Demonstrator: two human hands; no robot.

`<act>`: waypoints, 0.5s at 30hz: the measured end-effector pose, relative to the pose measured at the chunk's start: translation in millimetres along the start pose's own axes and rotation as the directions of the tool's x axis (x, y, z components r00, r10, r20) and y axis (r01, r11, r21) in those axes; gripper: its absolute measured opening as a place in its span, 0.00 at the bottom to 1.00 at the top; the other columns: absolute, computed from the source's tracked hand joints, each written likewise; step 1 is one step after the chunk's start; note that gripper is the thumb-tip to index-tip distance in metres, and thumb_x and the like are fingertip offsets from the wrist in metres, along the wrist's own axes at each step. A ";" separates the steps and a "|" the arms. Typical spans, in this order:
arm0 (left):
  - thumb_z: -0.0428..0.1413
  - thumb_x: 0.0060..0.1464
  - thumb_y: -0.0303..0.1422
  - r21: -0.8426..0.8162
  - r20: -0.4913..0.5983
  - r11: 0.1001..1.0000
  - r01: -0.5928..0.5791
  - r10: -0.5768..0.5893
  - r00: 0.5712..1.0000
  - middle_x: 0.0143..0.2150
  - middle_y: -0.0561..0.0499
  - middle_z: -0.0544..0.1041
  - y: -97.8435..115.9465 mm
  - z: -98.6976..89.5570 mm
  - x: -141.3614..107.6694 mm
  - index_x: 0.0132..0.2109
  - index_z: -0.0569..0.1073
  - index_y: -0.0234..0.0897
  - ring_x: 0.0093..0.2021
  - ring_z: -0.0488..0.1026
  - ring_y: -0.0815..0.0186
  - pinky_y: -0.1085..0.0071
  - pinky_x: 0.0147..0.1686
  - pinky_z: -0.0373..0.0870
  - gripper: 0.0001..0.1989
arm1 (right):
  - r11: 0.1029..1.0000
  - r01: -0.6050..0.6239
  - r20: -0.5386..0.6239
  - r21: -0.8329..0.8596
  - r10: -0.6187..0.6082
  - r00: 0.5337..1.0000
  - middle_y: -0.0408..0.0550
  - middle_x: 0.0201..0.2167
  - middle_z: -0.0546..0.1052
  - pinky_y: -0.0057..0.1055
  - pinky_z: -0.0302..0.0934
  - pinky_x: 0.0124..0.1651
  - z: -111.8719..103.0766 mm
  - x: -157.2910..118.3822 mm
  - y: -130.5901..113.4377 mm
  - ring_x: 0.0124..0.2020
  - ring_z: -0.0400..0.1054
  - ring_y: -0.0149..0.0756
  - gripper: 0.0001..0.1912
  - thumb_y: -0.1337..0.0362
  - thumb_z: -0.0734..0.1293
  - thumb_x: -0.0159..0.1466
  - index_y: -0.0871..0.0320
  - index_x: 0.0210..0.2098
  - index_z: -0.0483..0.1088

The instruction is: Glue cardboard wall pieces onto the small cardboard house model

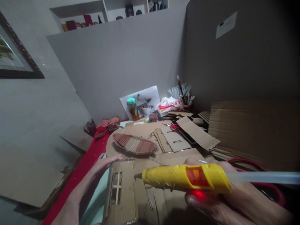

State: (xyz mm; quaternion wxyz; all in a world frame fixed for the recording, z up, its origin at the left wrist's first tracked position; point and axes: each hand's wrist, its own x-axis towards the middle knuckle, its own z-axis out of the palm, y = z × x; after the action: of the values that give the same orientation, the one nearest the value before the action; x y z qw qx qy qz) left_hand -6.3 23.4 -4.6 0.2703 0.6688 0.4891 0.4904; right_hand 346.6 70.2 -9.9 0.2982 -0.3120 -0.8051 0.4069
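My left hand is wrapped around the left side of a small cardboard box piece. A cut-out window with crossed wooden sticks shows in its face. My right hand grips a yellow hot glue gun, pointing left, with a red light glowing beneath it. A translucent glue stick sticks out of its back end. The dark nozzle is close to the right edge of the box piece; whether it touches, I cannot tell. Just beyond lies a boat-shaped corrugated cardboard piece, brown with a paler middle.
Scissors with red handles, a cardboard strip and stacked cardboard lie to the right. At the back are a teal-lidded bottle, a printed sheet, a tissue pack and a cup of glue sticks.
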 end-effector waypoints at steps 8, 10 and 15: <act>0.68 0.38 0.47 0.016 -0.014 1.000 0.006 -0.005 1.000 0.63 0.46 0.75 1.8 2.7 -1.5 0.60 0.73 0.52 0.65 0.66 0.35 0.41 0.63 0.64 0.38 | 0.998 0.003 -0.049 -0.068 -0.006 0.999 0.38 0.33 0.80 0.19 0.74 0.40 -6.2 6.9 -8.1 0.34 0.78 0.30 0.16 0.56 0.59 0.73 0.44 0.40 0.79; 0.69 0.36 0.45 0.022 -0.004 1.000 -0.003 0.003 1.000 0.61 0.47 0.76 -0.1 1.4 -1.3 0.59 0.75 0.53 0.64 0.67 0.36 0.44 0.63 0.66 0.38 | 0.995 0.018 -0.063 -0.102 -0.024 0.998 0.38 0.33 0.81 0.18 0.74 0.38 -11.0 10.4 -24.9 0.34 0.79 0.31 0.12 0.56 0.62 0.71 0.43 0.40 0.79; 0.69 0.36 0.46 0.025 -0.009 1.000 0.010 -0.010 1.000 0.63 0.47 0.75 -1.0 1.4 -2.3 0.60 0.74 0.53 0.64 0.66 0.35 0.44 0.62 0.67 0.39 | 0.982 -0.046 -0.196 -0.181 0.010 0.980 0.33 0.25 0.80 0.14 0.69 0.32 -6.2 12.4 -42.8 0.31 0.79 0.30 0.18 0.53 0.60 0.68 0.44 0.30 0.80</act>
State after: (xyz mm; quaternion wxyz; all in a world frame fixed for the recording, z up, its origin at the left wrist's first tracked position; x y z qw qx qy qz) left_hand -5.5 21.8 -6.8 0.2622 0.6675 0.4997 0.4858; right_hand 332.3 62.0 32.0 0.3395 -0.3878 -0.8018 0.3024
